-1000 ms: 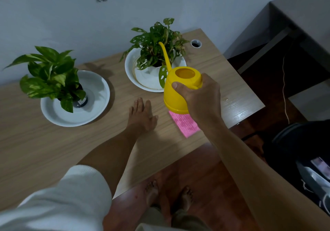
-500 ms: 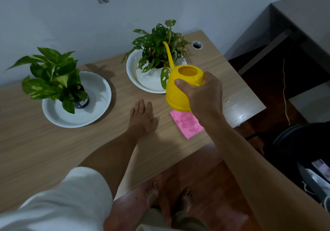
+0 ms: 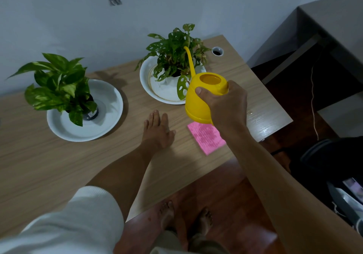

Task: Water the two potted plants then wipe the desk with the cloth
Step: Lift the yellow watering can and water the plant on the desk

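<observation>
Water is the business in hand, and the yellow watering can [image 3: 200,98] is the thing to place everything by. It hangs above the desk, tipped forward, with its thin curved spout [image 3: 190,61] reaching up into the leaves of the holed-leaf plant [image 3: 174,57] just behind it. The right hand [image 3: 225,106] is wrapped tight round the can's body, thumb pressed on its near shoulder; no handle shows from here. I judge the tilt is meant to send water into that pot, though no stream is visible. That plant sits in a white dish [image 3: 145,77] directly behind the can.

Just below the can, partly hidden by the wrist, lies the pink cloth [image 3: 206,138], flat on the wood and untouched, so wiping looks like a later step. To the can's left the left hand [image 3: 157,130] rests palm down with fingers spread and holds nothing; it seems to be bracing the lean. Well to the can's left stands the broad-leaf plant [image 3: 57,84] in its own white saucer [image 3: 110,116].

The desk [image 3: 59,165] is pale wood grain, with a cable hole [image 3: 217,51] behind the can to the right. A plain wall stands behind it, reddish wooden floor and bare feet nearer the viewer than the can.
</observation>
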The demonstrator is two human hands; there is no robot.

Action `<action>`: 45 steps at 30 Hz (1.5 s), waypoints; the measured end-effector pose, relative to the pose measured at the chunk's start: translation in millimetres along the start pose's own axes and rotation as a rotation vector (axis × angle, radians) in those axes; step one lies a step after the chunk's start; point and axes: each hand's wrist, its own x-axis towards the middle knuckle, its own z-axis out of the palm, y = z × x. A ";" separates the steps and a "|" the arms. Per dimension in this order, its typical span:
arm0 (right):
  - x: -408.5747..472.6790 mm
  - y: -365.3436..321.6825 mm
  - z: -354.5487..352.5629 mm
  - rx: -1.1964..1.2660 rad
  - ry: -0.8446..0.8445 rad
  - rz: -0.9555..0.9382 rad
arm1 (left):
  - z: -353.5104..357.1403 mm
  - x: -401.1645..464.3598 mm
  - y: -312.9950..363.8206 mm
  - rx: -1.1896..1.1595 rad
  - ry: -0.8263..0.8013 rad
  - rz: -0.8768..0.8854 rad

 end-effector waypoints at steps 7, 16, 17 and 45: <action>-7.6 -3.1 -6.6 0.035 -0.011 0.007 | -0.1 0.4 -1.0 -0.008 -0.007 0.007; -5.6 -7.7 -6.1 0.017 -0.036 -0.002 | -0.5 -0.4 -0.9 -0.011 -0.008 0.007; -4.9 -8.0 -6.1 0.012 -0.036 -0.006 | -0.4 -0.8 -1.0 -0.013 -0.004 0.009; 12.0 -41.1 -20.2 -0.009 -0.065 -0.073 | -1.3 -0.7 -1.2 -0.041 0.017 0.020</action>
